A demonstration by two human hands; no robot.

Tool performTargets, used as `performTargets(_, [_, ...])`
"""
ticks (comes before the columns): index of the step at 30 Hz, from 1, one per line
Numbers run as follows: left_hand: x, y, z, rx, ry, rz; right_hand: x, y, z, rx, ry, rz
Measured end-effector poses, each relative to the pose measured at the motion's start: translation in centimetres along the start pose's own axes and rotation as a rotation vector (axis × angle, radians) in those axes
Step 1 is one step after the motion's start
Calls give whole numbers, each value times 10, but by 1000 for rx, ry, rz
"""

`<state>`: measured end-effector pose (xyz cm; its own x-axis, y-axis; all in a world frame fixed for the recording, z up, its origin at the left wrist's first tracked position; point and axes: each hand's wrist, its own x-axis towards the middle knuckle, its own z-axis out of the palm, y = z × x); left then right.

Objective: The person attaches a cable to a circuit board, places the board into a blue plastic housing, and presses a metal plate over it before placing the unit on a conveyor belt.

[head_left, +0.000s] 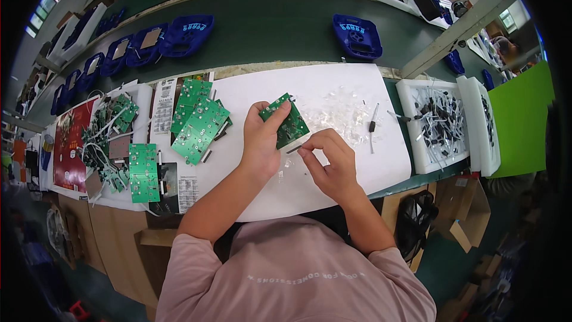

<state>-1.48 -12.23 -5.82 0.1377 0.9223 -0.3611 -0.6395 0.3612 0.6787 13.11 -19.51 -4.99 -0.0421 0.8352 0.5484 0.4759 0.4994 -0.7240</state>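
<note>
My left hand (262,134) grips a green circuit board (291,126) along its left side, thumb on its face, tilted above the white work sheet. At the board's lower corner, my right hand (331,164) is closed in a pinch. A short dark strip (294,149) shows beside those fingertips; whether it is pinched or fixed to the board I cannot tell. Small clear plastic pieces (342,113) lie scattered to the right of the board. Further right lies a cable with a black part (372,126). Several green boards (199,131) are stacked left of my left hand.
A white foam tray (438,122) of black parts with white cables stands at the right. On the left, another green board (143,173) lies near a heap of wired boards (113,125). Blue plastic housings (357,37) sit on the green bench behind.
</note>
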Motion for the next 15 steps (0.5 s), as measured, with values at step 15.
performTargets(15, [-6, 0, 2, 19, 65, 138, -27, 3, 14, -325, -145, -183])
